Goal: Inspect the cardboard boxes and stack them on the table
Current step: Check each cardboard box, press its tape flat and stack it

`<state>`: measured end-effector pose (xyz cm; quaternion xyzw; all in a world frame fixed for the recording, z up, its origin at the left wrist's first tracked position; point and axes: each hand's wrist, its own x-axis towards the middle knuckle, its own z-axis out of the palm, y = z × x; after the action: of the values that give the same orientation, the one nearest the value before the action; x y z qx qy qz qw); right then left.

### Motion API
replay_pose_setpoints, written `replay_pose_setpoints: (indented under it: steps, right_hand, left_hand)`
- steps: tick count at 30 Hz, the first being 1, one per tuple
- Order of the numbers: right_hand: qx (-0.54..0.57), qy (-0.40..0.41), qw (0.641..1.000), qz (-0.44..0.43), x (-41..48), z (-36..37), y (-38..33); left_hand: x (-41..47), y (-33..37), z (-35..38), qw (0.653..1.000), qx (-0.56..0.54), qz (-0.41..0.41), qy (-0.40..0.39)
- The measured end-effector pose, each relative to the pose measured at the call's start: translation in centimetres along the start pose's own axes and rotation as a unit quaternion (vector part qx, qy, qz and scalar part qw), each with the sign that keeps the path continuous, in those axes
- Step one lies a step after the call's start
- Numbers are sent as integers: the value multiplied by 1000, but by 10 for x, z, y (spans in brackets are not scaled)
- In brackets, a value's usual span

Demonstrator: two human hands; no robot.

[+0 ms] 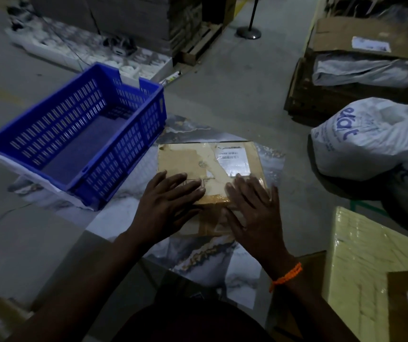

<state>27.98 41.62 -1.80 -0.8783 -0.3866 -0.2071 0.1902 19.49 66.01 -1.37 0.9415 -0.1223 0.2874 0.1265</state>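
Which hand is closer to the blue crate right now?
Left. The left hand lies flat on the box, just right of the crate; the right hand lies flat on the box too, farther right.

taped cardboard box (198,161), flat on table (212,257)

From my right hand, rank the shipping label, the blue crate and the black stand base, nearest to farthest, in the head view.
1. Shipping label: on the cardboard box, just beyond the right hand.
2. Blue crate: off to the left.
3. Black stand base: far back, top of view.
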Motion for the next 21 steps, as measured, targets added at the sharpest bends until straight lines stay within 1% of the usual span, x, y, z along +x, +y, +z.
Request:
replay_pose_setpoints:
  steps: [1, 3, 4, 6, 7, 8, 10, 12, 14, 17, 19, 20, 21]
  right_hand:
    - [21, 4, 999, 40, -6, -2, 2]
    - [122, 2, 983, 136, -16, -7, 9]
    - [190, -6, 965, 182, -18, -9, 13]
    - [318, -13, 914, 251, -14, -15, 17]
    - [357, -9, 892, 276, -8, -18, 17]
    - [373, -3, 879, 298, -2, -21, 18]
    - [361, 10, 872, 330, 14, -21, 24]
    - [358, -5, 852, 382, 31, -18, 29]
    - [367, -28, 831, 417, 44, -12, 29]
    - [372, -5, 828, 420, 74, -14, 19]
    - [354, 30, 843, 404, 106, -20, 14]
    - [337, 43, 854, 393, 125, -20, 12]
    - [315, 50, 869, 379, 142, -19, 8]
  left_hand:
    - [-5, -2, -1, 1000, -10, -21, 0]
    - [-17, -6, -2, 994, -59, -90, 2]
    - [-23, -8, -3, 987, -90, -130, 5]
    - [-28, -8, -7, 971, -137, -192, 23]
    - [-26, -6, -9, 962, -156, -220, 34]
    - [-22, -4, -12, 953, -178, -242, 45]
    - [-12, 1, -15, 935, -223, -270, 52]
    - [-6, -2, -16, 923, -252, -287, 45]
    - [1, -5, -15, 906, -267, -324, 50]
    - [16, 3, -14, 896, -240, -367, 71]
    - [21, 13, -13, 889, -226, -393, 69]
    - [19, 15, -12, 880, -236, -408, 66]
    - [17, 18, -11, 863, -265, -426, 60]
